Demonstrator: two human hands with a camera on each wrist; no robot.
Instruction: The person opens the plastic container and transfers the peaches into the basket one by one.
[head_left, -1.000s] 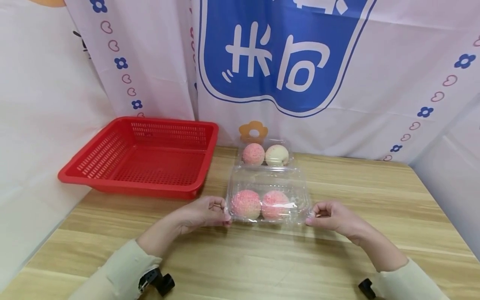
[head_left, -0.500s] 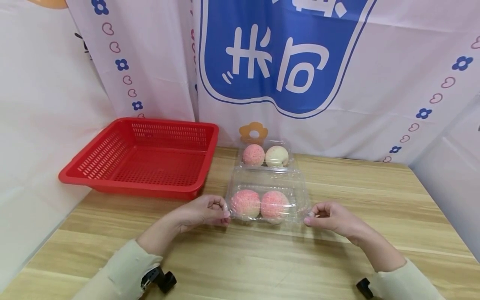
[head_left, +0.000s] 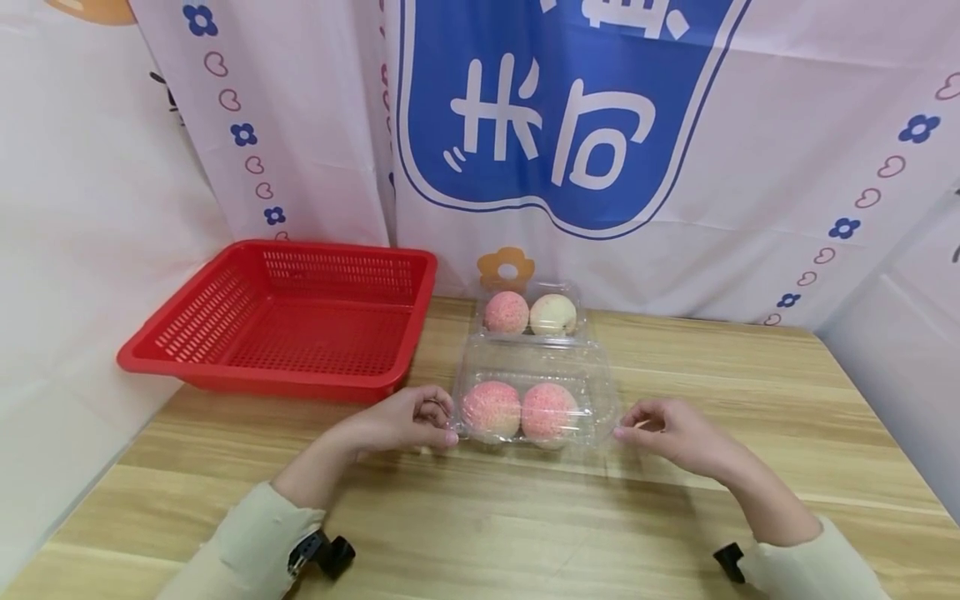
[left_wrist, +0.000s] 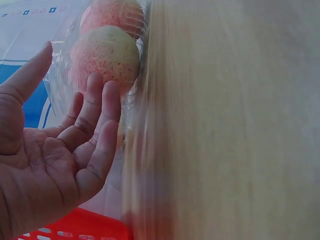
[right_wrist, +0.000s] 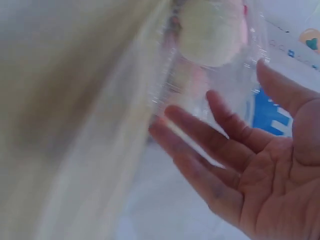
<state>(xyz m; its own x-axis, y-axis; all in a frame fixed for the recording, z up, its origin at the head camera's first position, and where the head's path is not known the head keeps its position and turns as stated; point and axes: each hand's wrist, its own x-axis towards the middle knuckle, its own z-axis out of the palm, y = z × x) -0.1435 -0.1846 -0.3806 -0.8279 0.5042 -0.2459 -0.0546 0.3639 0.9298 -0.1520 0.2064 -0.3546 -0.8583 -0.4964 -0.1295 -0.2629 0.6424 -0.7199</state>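
Two pink peaches [head_left: 491, 410] sit inside a clear plastic clamshell box [head_left: 536, 362] on the table. My left hand [head_left: 401, 423] is by the box's front left corner, thumb and fingers apart. At the front right corner is my right hand [head_left: 675, 435], its fingers loosely bent around nothing. In the left wrist view the spread fingers [left_wrist: 90, 117] are close to the box wall and a peach [left_wrist: 105, 57]. The right wrist view has the open palm [right_wrist: 265, 175] beside the box [right_wrist: 210, 90]; whether the fingertips touch the plastic, I cannot tell.
Directly behind stands another clear box [head_left: 572, 293] with a pink peach [head_left: 506, 313] and a pale peach [head_left: 553, 315]. A red plastic basket [head_left: 300, 379] stands at the left rear of the wooden table [head_left: 525, 533]. A printed curtain [head_left: 720, 250] hangs along the back edge.
Both hands have loosened from the front corners of the box, which they pinched before. Thumbs and fingers now stand apart. The box and peaches have hardly moved.
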